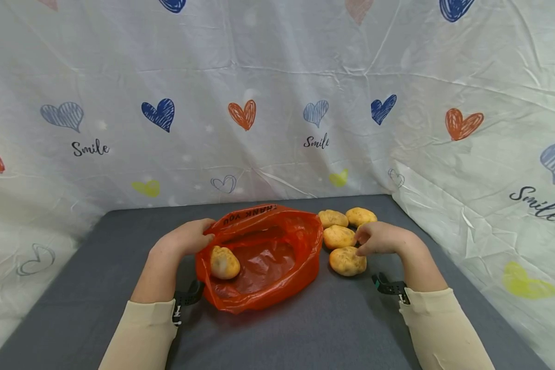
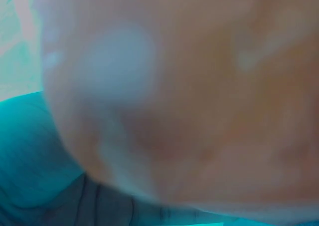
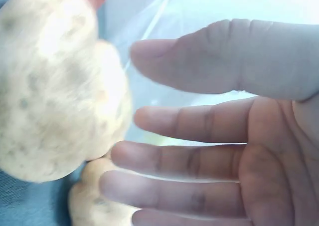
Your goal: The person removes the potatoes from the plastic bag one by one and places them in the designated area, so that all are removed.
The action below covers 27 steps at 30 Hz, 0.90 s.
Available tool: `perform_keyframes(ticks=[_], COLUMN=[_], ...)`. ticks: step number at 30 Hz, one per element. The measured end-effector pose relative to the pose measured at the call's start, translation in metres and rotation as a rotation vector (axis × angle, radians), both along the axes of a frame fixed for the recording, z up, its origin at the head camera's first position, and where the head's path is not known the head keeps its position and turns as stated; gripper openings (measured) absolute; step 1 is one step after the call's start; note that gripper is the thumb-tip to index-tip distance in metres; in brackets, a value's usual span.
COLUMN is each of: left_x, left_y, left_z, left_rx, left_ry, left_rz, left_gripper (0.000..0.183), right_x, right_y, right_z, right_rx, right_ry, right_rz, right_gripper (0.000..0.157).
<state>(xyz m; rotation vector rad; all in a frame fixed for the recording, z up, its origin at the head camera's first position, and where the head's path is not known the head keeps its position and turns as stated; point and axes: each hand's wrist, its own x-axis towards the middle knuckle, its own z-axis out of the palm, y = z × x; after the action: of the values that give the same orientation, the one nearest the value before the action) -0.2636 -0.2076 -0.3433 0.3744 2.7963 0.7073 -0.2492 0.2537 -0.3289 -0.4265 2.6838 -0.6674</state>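
Observation:
A red plastic bag [image 1: 270,293] lies with its mouth gaping in the head view, and a potato [image 1: 224,263] is inside at its left. My left hand [image 1: 183,238] pinches the bag's left rim between thumb and fingers. To the right of the bag, several more potatoes are grouped, the nearest potato [image 1: 348,261] just below my right hand [image 1: 385,238]. In the right wrist view the fingers are extended and spread, holding nothing, with a large potato [image 3: 45,86] close by their tips. A blurred close surface fills most of the left wrist view.
Everything lies on a dark grey table [image 1: 296,334]. Behind it hangs a white curtain [image 1: 277,46] printed with hearts, which also drapes along the right side. Black bands with small devices [image 1: 390,285] are on both wrists.

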Motion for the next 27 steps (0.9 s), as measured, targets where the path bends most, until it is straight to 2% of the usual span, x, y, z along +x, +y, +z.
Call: perform_keyframes(ticks=[4,10,15,18,22,27], left_x=[-0.001,-0.001,0.001,0.001,0.0,0.001], left_y=[0.002,0.002,-0.001,-0.002,-0.002,-0.002], left_z=[0.001,0.001,0.001,0.001,0.001,0.0], left_rx=[-0.002,-0.008,-0.021,-0.02,-0.011,0.008], left_ry=[0.002,0.007,0.004,0.008,-0.002,-0.026], left_rz=[-0.013,-0.021,-0.012,-0.013,-0.009,-0.009], left_gripper=[0.048,0.049,0.049,0.047,0.047,0.046], right_x=[0.013,0.023,0.027,0.029,0.03,0.031], right_y=[-0.004,-0.024,-0.058,-0.082,-0.115,-0.157], right_z=[0.009,0.019,0.015,0.011,0.011,0.015], right_rx=[-0.027,-0.104,-0.209,-0.229,-0.198,-0.136], right_ry=[0.114,0.302,0.337,0.375,0.392,0.366], right_rz=[0.006,0.048,0.12,0.183,0.259,0.321], right_gripper=[0.047,0.034,0.028,0.025,0.026,0.03])
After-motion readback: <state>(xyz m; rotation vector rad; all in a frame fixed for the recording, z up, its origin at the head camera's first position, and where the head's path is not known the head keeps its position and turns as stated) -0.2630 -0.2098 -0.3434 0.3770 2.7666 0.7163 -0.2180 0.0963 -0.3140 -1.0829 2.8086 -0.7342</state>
